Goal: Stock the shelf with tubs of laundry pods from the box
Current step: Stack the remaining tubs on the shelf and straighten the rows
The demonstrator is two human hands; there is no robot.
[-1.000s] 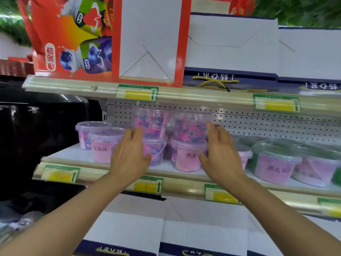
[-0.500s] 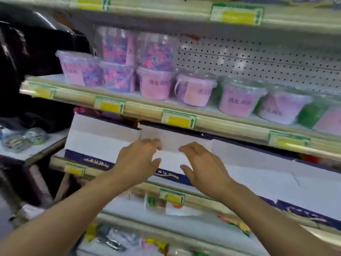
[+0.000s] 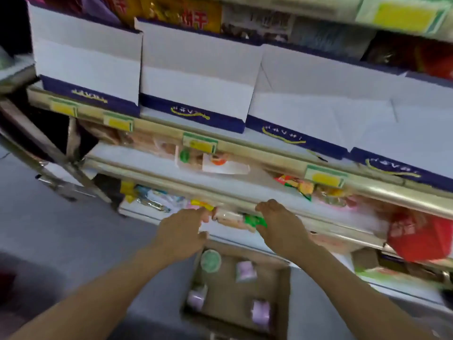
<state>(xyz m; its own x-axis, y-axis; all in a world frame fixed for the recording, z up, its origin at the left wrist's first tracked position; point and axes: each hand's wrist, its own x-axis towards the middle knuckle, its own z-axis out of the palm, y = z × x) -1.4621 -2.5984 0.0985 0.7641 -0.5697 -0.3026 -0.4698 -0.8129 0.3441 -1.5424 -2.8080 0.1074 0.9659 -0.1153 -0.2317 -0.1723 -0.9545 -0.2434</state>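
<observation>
lying in the brown box (image 3: 235,303): blurred lilac and green tubs (image 3: 210,260); both hands' fingers loosely curled, holding nothing.

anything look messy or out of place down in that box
Somewhat. In the cardboard box on the floor, the few tubs left lie scattered apart: the green-lidded tub stands upright, while a purple tub looks tipped over. Blur hides finer detail. Both hands are empty.
</observation>
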